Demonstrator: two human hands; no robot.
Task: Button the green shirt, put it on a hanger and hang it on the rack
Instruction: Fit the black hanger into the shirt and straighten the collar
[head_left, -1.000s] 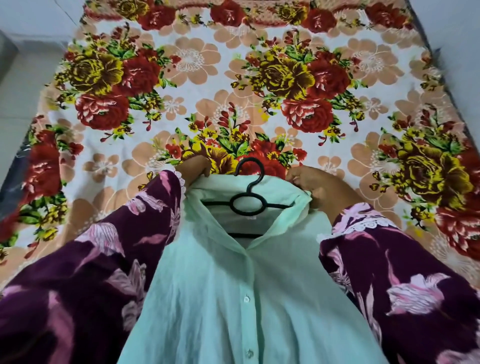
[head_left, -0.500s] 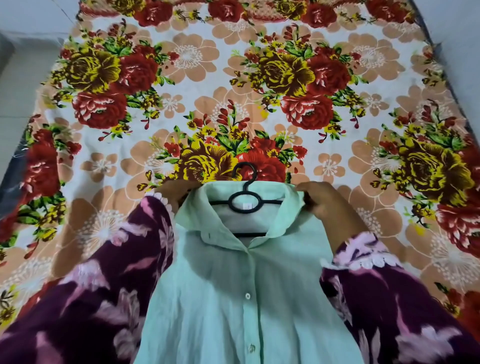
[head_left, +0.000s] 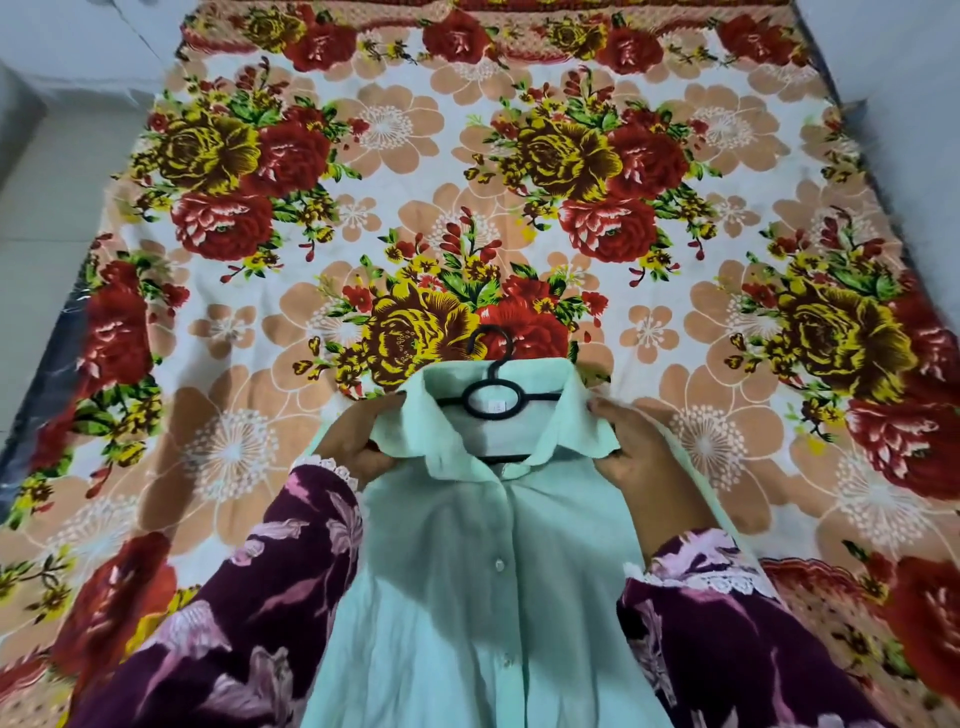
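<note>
Pale green button-front cotton shirt (head_left: 488, 571) sits on one black plastic hanger (head_left: 493, 402), held up between both hands above the floral-print bed cover (head_left: 727, 218). Left hand (head_left: 358, 441) pinches the left collar tip, right hand (head_left: 639, 452) pinches the right one; hook pokes out beyond the fingers. Placket looks closed, three buttons visible. Risk: grip is on the collar only, so the hanger could tilt and a shoulder slip off when lifted. Count: one shirt, one hanger, no rack in view.

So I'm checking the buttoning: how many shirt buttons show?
2, both on the green shirt placket: button mid-chest, another below. Others may be hidden.
</note>
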